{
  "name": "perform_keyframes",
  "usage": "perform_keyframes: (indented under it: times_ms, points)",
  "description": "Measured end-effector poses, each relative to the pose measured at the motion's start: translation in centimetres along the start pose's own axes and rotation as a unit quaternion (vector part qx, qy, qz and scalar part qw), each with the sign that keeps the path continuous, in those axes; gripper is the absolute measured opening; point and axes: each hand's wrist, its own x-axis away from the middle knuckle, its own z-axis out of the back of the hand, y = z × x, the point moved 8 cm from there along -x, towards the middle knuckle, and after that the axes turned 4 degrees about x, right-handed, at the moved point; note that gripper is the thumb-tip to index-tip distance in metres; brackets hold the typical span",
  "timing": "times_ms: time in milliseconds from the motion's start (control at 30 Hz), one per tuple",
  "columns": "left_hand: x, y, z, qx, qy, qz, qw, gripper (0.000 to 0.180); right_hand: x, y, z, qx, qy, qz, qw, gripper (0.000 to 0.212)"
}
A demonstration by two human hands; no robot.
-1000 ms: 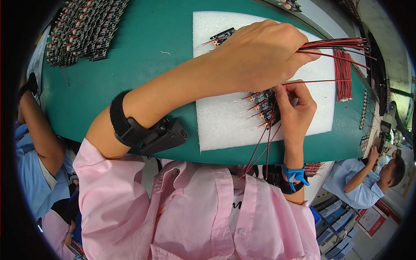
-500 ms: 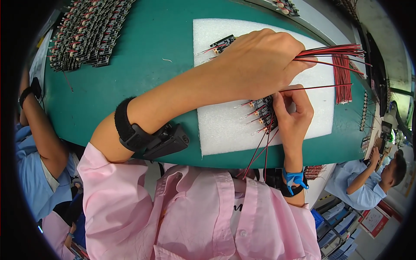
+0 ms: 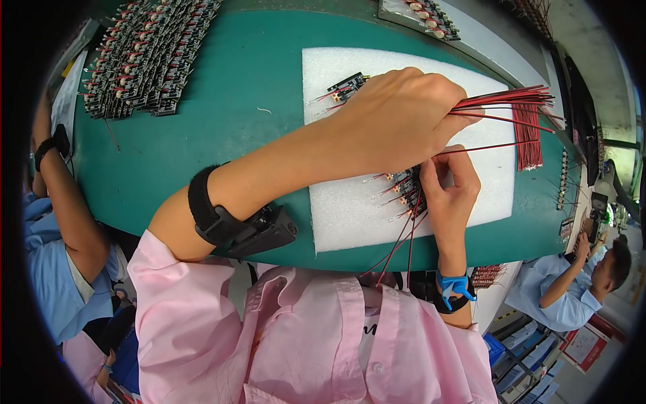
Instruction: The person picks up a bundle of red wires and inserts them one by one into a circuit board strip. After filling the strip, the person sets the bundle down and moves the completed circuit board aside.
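Note:
My left hand (image 3: pixel 407 118) reaches across to the right over a white foam sheet (image 3: pixel 350 225). It is closed around a bundle of red and black wires (image 3: pixel 505 99), whose ends fan out to the right. Just below it, my right hand (image 3: pixel 456 185) pinches with thumb and forefinger; a single wire runs right from there, but the pinched end is hidden. Beside the right thumb lies a row of small black circuit boards (image 3: pixel 406 190), with red and black wires hanging toward me. Another black circuit board (image 3: pixel 348 87) rests on the foam, partly behind my left hand.
Many stacked circuit boards (image 3: pixel 145 60) cover the far left of the green table (image 3: pixel 235 145). A pile of red wires (image 3: pixel 527 138) lies at the foam's right edge. More boards (image 3: pixel 434 20) sit on a ledge at the back. Co-workers in blue (image 3: pixel 555 289) sit on either side.
The whole scene has shifted slightly downward in the picture. Both hands keep nearly the same pose over the foam, the left still holding the wire bundle.

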Motion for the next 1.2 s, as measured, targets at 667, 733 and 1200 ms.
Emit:
perform_keyframes:
  times_ms: [667, 733, 1200]
  points:
    - [-0.02, 0.16, -0.17, 0.028, -0.026, 0.009, 0.999, 0.032, -0.03, 0.29, -0.05, 0.001, -0.005, -0.015, 1.000, 0.009]
    - [-0.07, 0.17, -0.17, 0.025, -0.025, 0.004, 0.999, 0.032, -0.08, 0.30, -0.04, -0.003, -0.005, -0.016, 1.000, 0.009]
    - [-0.18, -0.02, 0.01, 0.033, -0.020, 0.014, 0.999, 0.028, -0.51, 0.86, -0.11, -0.038, -0.041, -0.057, 0.997, 0.008]
